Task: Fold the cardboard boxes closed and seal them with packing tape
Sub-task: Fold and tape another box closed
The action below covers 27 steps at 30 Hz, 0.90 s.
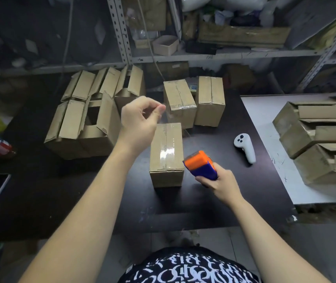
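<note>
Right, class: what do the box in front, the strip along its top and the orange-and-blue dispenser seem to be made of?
Box: brown cardboard, matt, with folded flap edges. Strip: clear plastic tape, probably, since it glares. Dispenser: likely smooth moulded plastic, uniformly bright.

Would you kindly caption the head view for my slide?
Right hand grips an orange tape dispenser beside a taped cardboard box; left hand pinches clear tape.

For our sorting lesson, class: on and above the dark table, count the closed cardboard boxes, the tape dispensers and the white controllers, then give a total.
Closed cardboard boxes: 3
Tape dispensers: 1
White controllers: 1
Total: 5
</note>
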Each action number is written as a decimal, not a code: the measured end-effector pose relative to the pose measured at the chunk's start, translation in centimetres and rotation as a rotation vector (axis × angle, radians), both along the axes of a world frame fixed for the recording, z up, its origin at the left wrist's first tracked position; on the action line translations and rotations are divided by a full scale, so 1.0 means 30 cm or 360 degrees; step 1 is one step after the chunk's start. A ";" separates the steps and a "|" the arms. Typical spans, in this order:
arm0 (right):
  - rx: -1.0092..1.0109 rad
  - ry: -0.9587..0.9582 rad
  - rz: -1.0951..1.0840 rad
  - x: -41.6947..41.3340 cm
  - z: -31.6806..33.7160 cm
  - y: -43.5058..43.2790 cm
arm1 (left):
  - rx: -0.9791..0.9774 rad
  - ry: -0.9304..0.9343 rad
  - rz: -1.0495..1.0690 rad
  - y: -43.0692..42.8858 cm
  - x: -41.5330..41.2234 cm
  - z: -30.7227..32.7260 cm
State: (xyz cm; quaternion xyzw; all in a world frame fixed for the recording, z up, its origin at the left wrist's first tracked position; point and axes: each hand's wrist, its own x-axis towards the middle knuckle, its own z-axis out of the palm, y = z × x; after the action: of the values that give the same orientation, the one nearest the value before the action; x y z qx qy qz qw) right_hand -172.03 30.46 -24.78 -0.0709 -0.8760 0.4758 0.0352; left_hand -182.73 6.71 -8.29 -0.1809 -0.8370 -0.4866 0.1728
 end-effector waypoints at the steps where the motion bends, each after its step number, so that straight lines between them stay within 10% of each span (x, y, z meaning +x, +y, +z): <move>1: 0.0025 -0.0078 -0.0013 0.021 -0.026 0.015 | 0.0022 -0.0013 0.0032 -0.017 -0.011 0.007; 11: 0.0180 -0.0464 -0.0394 0.016 -0.031 -0.007 | -0.0164 0.0079 -0.0465 -0.028 0.030 -0.027; 19: -0.0461 -0.0830 -0.0987 -0.094 0.019 -0.040 | 0.0037 -0.0139 -0.0868 0.062 0.180 -0.119; 27: 0.0557 -0.0668 -0.0668 -0.031 -0.033 -0.042 | 0.0330 -0.0398 -0.0616 0.001 0.164 -0.098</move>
State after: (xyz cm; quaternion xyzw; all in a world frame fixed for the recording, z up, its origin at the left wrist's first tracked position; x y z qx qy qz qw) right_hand -172.95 29.19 -25.79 -0.3389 -0.8987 0.2758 -0.0372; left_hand -177.81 6.73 -11.24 -0.2576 -0.7472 -0.6126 -0.0106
